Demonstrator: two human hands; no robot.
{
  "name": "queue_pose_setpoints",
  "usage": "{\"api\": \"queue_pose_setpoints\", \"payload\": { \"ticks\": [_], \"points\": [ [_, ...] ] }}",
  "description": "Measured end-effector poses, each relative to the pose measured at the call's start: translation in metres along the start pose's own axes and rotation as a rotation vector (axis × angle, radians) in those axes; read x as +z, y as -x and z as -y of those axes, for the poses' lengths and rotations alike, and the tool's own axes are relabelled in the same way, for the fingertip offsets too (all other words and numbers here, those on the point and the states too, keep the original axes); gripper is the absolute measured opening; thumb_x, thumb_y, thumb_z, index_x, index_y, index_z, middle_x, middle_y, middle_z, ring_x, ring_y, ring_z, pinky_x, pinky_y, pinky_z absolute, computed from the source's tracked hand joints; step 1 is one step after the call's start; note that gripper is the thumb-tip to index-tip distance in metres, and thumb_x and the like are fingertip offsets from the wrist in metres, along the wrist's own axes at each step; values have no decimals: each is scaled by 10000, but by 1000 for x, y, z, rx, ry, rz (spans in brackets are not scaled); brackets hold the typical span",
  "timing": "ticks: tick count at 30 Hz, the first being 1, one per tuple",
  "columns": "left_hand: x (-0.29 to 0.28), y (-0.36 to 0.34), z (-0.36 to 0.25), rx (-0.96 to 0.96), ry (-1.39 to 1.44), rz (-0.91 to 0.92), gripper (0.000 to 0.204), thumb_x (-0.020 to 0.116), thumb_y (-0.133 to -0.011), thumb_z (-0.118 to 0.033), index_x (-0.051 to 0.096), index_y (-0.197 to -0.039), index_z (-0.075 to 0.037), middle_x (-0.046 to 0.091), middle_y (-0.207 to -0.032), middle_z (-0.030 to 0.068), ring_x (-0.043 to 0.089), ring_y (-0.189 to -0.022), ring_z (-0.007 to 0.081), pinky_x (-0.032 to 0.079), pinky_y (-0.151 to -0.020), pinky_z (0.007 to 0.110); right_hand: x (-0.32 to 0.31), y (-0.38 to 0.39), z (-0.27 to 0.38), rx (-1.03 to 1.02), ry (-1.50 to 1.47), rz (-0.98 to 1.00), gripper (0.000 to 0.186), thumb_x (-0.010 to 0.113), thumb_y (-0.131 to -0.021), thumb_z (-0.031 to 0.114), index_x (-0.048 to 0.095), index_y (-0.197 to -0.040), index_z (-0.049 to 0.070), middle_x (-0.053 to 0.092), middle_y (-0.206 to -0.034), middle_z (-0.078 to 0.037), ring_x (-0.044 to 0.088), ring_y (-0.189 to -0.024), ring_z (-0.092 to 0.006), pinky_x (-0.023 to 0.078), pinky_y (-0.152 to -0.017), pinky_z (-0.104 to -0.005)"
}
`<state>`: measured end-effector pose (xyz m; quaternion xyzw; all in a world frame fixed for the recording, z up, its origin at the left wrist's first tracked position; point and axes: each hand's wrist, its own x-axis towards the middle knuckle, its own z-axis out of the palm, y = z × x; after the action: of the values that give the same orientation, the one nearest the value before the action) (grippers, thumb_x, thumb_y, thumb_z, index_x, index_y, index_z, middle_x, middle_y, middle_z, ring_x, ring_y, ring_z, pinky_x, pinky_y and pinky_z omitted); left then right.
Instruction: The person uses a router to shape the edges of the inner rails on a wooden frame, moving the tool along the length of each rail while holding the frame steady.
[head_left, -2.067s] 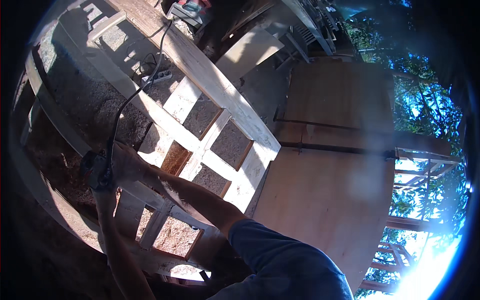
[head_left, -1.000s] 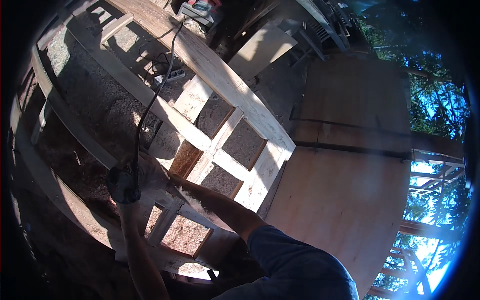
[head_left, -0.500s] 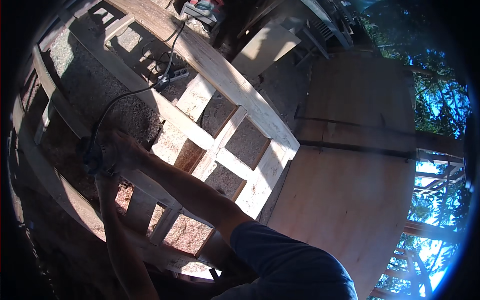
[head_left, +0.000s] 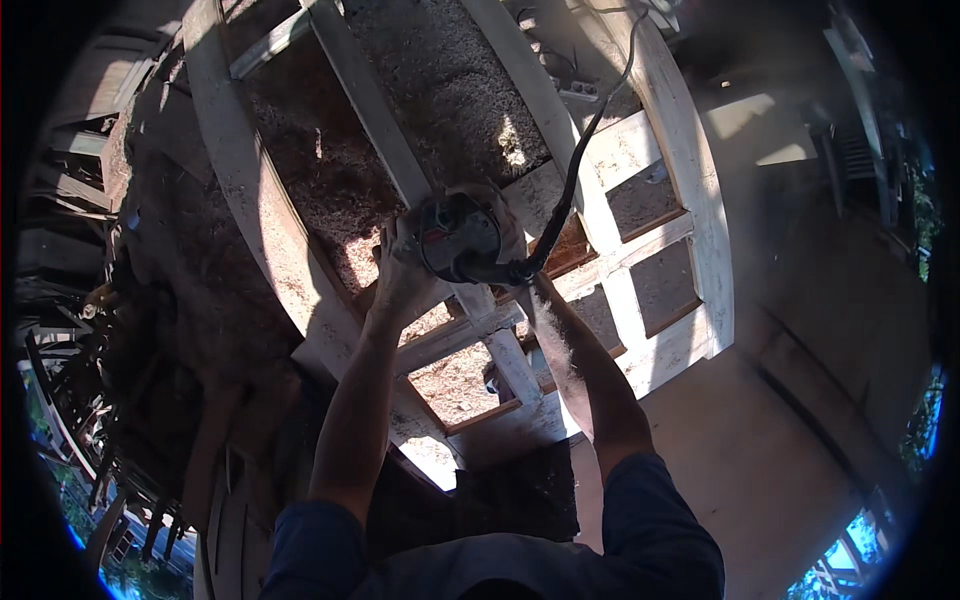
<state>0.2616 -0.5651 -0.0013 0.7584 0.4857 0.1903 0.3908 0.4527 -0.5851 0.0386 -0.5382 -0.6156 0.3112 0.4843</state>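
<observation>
A corded power tool point(head_left: 460, 237) with a round, dark body sits over a long inner bar of a pale wooden panel frame point(head_left: 655, 240). My left hand point(head_left: 402, 268) is wrapped round its left side. Round the other side closes my right hand point(head_left: 512, 225), its fingers partly hidden behind the body. A black cord point(head_left: 573, 175) leaves the tool near my right wrist and runs up to the far right. The tool hides its own base and the wood under it, so its exact kind cannot be made out.
Shavings and sawdust point(head_left: 455, 385) show through the frame's square openings. A power strip point(head_left: 578, 90) lies beyond the frame. At the right is a large flat wooden sheet point(head_left: 720, 450); scrap wood point(head_left: 75, 400) is heaped at the left.
My view has swung left, bringing the tool from the left side to the middle of the picture. Both hands stay on it, and it appears nearer to a crosspiece joint.
</observation>
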Motion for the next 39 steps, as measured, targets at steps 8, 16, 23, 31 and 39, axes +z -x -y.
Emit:
{"api": "queue_pose_setpoints", "payload": {
  "ticks": [8,16,23,31,39],
  "points": [
    [20,43,-33,-27,-97,-38,828,837,-766,-248,393,-1446,-89,521,-1291,184,481,-1226,407,388,-1014,551,-7,36,3,55,-71,24,815,943,-539,243,548,-1232,76,631,-1134,-159,625,-1086,-392,529,-927,-481],
    [12,34,-29,-127,-110,0,909,864,-740,-309,367,-1472,-103,523,-1293,174,482,-1246,394,393,-1009,537,-1,32,1,82,-83,33,819,944,-540,243,547,-1236,75,630,-1153,-155,622,-1100,-387,526,-939,-474],
    [1,17,-25,-72,-59,-16,894,863,-748,-301,372,-1469,-102,525,-1316,185,494,-1244,397,393,-1025,536,0,23,2,108,-86,38,823,945,-541,244,546,-1240,73,629,-1169,-151,620,-1112,-382,524,-950,-468],
    [-4,-14,5,-38,0,-79,873,894,-718,-266,407,-1425,-107,515,-1366,155,483,-1269,394,384,-1035,543,7,-18,-13,276,-44,92,827,946,-542,244,545,-1244,72,627,-1187,-147,617,-1125,-377,521,-962,-461],
    [-14,-18,-1,-110,-110,-12,910,916,-684,-308,412,-1412,-101,507,-1329,181,458,-1290,408,365,-1047,574,7,-27,-12,247,31,97,799,942,-559,243,551,-1235,71,631,-1184,-150,619,-1147,-357,516,-982,-438]
  ]
}}
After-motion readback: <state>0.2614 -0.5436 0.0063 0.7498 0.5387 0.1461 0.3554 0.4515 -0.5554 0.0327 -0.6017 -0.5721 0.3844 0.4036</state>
